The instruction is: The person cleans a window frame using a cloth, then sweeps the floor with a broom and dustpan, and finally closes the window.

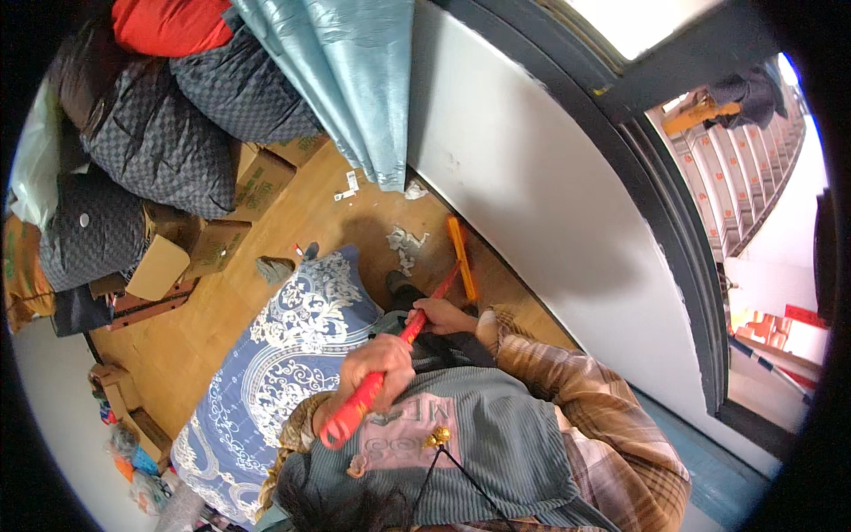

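A red-handled broom (449,282) slants across the middle, its narrow orange head (462,258) on the wooden floor beside the white wall. My left hand (379,364) is closed around the upper handle, near its end in front of my apron. Lower on the same handle, my right hand (442,316) grips it. Crumpled white paper scraps (407,241) lie on the floor to the left of the broom head. More small paper pieces (347,187) are farther off, near the hem of the light-blue curtain (359,86).
A blue-and-white patterned cloth (299,332) covers a surface at my left. Cardboard boxes (266,183) and stuffed checkered bags (159,139) stand at upper left. A grey cloth (274,268) lies on the floor. The white wall (532,166) and dark window frame (665,246) bound the right side.
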Tool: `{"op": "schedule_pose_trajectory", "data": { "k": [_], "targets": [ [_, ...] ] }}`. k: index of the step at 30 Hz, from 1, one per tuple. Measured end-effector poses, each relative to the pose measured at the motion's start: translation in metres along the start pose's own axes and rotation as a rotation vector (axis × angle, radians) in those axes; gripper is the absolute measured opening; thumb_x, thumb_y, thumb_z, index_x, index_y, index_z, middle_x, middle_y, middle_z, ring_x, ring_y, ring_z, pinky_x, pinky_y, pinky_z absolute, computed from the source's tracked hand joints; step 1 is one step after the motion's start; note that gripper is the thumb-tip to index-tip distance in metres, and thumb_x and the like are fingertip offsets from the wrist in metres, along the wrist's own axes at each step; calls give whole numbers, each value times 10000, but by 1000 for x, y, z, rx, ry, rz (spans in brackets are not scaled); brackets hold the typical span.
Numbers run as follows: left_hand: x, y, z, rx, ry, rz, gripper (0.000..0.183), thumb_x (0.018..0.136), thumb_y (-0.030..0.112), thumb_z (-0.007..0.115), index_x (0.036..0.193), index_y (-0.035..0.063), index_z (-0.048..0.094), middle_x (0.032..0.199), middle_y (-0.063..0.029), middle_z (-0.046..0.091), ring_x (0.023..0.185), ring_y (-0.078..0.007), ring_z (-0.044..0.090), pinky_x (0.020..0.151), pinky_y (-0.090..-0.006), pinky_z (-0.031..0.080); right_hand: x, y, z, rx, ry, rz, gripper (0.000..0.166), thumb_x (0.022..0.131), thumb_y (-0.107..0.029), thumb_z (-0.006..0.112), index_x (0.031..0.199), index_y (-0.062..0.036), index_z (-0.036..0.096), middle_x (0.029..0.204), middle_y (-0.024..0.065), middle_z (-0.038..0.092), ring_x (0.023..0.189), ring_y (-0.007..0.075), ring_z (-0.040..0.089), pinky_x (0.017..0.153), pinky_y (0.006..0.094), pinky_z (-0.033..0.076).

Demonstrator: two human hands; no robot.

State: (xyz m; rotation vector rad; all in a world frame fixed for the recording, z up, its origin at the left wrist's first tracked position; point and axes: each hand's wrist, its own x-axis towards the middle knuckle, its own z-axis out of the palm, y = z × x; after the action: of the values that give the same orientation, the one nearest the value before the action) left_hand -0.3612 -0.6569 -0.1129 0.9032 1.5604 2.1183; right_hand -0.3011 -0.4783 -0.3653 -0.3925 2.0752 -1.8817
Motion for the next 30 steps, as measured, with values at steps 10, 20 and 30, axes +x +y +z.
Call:
{"op": "schedule_pose_trajectory", "data": {
  "k": [10, 20, 30],
  "targets": [
    [8, -13, -39, 220, 144, 42, 268, 703, -65, 707, 639, 41, 469, 655, -86, 516, 657, -270, 558, 653, -372, 472, 84, -52, -34, -92, -61, 3, 144, 851, -102, 612, 909, -13, 516, 793, 148, 619, 759, 305, 633, 674, 421, 524],
    [-11, 33, -61, 336, 273, -7, 305, 729, -34, 687, 576, 44, 435, 578, -92, 454, 574, -273, 523, 610, -360, 433, 145, -57, 43, 959, 280, 1103, 98, 886, -100, 541, 827, -46, 486, 709, 93, 536, 643, 241, 580, 566, 369, 528],
    [-7, 42, -78, 336, 223, 51, 363, 701, 0, 737, 566, 50, 405, 588, -97, 417, 576, -304, 489, 574, -383, 409, 167, -110, 19, 913, 285, 1044, 100, 897, -123, 534, 892, -38, 481, 688, 80, 536, 608, 218, 576, 560, 340, 509]
  ]
}}
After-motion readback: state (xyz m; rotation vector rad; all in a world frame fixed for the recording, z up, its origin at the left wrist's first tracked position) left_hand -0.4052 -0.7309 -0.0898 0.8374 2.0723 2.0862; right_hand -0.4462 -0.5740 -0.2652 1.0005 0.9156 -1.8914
